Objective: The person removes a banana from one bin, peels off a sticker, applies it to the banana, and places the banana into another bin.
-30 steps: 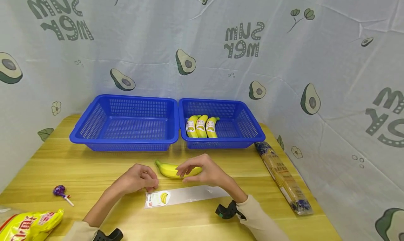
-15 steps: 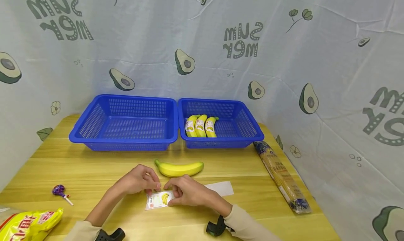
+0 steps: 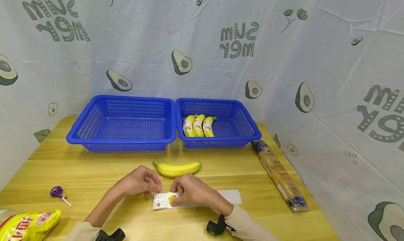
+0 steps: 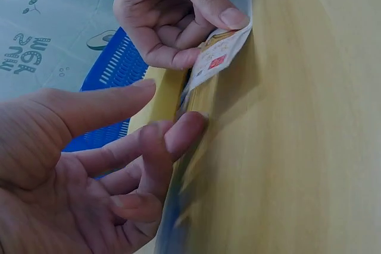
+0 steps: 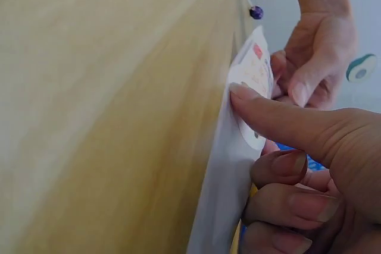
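Observation:
A white banana label (image 3: 162,201) sits at the left end of a white backing strip (image 3: 228,197) on the wooden table (image 3: 94,164). My right hand (image 3: 176,196) pinches the label between thumb and curled fingers; the right wrist view shows the thumb (image 5: 280,117) pressing on the label (image 5: 257,66), whose corner is lifted. My left hand (image 3: 152,189) rests loosely curled beside the label's left end, its fingertips (image 4: 186,129) touching the table by the strip and nothing between thumb and fingers. A loose yellow banana (image 3: 176,168) lies just beyond both hands.
Two blue baskets stand at the back: the left one (image 3: 121,141) has nothing in it, the right one (image 3: 249,127) holds three labelled bananas (image 3: 198,126). A long spaghetti packet (image 3: 277,174) lies right; a lollipop (image 3: 56,192) and a yellow snack bag (image 3: 28,225) lie left.
My right hand left the banana, came down onto the label and took hold of it. The strip has slid slightly right. The left hand has barely moved.

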`<state>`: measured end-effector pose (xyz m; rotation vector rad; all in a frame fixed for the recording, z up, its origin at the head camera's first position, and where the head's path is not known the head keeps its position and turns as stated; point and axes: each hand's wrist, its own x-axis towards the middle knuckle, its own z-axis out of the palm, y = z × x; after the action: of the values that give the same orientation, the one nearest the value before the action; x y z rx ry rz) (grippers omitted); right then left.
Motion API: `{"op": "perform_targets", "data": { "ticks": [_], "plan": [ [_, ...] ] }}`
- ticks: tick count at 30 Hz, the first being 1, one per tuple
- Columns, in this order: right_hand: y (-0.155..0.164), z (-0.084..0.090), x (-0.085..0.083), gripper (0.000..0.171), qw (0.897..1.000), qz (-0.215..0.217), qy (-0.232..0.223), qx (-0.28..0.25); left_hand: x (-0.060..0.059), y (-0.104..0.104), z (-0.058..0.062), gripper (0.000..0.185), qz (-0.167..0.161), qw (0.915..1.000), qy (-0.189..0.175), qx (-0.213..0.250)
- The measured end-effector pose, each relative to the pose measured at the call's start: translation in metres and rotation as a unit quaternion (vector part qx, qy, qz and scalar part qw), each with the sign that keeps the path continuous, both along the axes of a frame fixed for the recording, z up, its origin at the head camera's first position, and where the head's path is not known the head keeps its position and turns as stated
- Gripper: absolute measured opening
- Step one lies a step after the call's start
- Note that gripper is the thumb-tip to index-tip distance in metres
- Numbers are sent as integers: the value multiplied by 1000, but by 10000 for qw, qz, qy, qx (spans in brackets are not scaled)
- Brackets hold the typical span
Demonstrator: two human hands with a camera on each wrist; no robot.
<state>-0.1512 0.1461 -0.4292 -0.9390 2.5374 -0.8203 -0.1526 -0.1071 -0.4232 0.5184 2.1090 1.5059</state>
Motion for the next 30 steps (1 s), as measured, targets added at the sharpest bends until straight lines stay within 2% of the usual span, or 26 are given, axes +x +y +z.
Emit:
{"op": "perform_targets", "data": {
  "ticks": [7, 11, 13, 19, 21, 25, 30],
  "plan": [
    [7, 2, -3, 26, 9996, -80, -223, -137, -2, 5, 0, 4, -379, 9993, 54, 55],
    [12, 7, -6, 25, 9992, 88, -255, -300, -4, 9, 3, 1, -367, 9992, 140, 119],
    [15, 11, -8, 24, 9986, 212, -135, -472, -5, 10, 5, 2, -346, 9992, 186, 121],
    [22, 28, -16, 27, 9914, 519, 640, -1013, -10, 17, 17, 10, -384, 9986, 263, 241],
    [23, 34, -19, 26, 9895, 607, 732, -1091, -13, 20, 22, 11, -414, 9982, 304, 301],
    [27, 43, -27, 24, 9878, 814, 700, -1131, -19, 28, 32, 7, -473, 9967, 466, 470],
    [28, 51, -32, 21, 9845, 1044, 484, -1321, -25, 30, 41, 12, -427, 9967, 492, 479]
  ]
}}
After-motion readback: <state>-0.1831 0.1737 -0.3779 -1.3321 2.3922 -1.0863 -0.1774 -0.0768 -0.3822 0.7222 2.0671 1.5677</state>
